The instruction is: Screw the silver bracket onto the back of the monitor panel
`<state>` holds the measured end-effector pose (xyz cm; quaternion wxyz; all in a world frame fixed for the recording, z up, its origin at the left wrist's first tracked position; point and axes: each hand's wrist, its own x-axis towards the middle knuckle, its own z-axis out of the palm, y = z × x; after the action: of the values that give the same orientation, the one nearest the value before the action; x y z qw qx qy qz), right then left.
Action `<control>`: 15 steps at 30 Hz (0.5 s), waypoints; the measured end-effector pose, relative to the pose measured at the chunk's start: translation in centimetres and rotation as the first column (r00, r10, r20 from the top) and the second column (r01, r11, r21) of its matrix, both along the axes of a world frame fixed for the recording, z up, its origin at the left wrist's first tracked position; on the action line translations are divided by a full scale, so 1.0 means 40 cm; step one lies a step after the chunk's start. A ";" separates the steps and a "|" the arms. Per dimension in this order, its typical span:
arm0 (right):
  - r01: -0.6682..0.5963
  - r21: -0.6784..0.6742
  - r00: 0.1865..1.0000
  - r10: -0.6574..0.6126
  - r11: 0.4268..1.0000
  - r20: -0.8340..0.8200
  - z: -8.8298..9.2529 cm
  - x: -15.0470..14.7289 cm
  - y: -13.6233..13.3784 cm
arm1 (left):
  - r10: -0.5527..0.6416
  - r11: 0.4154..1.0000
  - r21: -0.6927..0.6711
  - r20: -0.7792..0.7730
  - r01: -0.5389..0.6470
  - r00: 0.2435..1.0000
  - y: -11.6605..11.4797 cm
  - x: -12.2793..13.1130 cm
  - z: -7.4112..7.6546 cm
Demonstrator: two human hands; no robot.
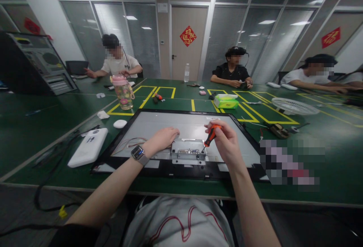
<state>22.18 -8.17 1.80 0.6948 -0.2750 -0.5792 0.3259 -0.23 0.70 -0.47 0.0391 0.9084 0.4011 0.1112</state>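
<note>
Nearest the camera is the wearer's grey shirt (181, 224) with its red line pattern, close against the near edge of the green bench (337, 152). At the far left stands an open-sided computer case (36, 62); nearer, a white power bank (88, 147) marked "14" lies beside a black-framed display panel (159, 120), and a pink-lidded bottle (122, 92) stands farther off.

The panel lies flat across the near middle of the bench. It looks broad, thin and fragile, better held by its stiff frame than pressed on its pale sheet. Thin wires (129, 142) trail over its left part; they seem soft and easily snagged.

The left hand (163, 138), below a smartwatch (138, 153), reaches to the left end of a metal bracket (188, 155) at the panel's near middle. Its fingers are loosely bent; I cannot tell whether they grip anything. The bracket looks light but rigid, best steadied by its ends.

The right hand (227, 138) has its fingers closed around the handle of an orange-and-black screwdriver (211, 136), tilted, tip down at the bracket's right end. Whether the tip sits in a screw is too small to tell. The thick handle should offer a secure hold.
</note>
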 end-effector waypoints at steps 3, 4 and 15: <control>-0.011 0.009 1.000 0.011 1.000 0.010 0.001 -0.001 0.001 | -0.009 1.000 0.003 0.003 0.009 1.000 0.001 0.000 0.000; -0.007 0.019 1.000 0.006 1.000 0.017 0.002 -0.002 0.001 | -0.009 1.000 0.002 0.004 0.009 1.000 0.001 -0.001 0.000; 0.347 0.176 0.921 -0.370 0.921 0.121 0.007 -0.013 -0.004 | -0.003 1.000 -0.016 0.014 0.003 1.000 0.001 -0.001 0.003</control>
<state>21.66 -8.35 2.09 0.7155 -0.3470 -0.5931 0.1261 -0.28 0.74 -0.36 0.0494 0.9079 0.4003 0.1143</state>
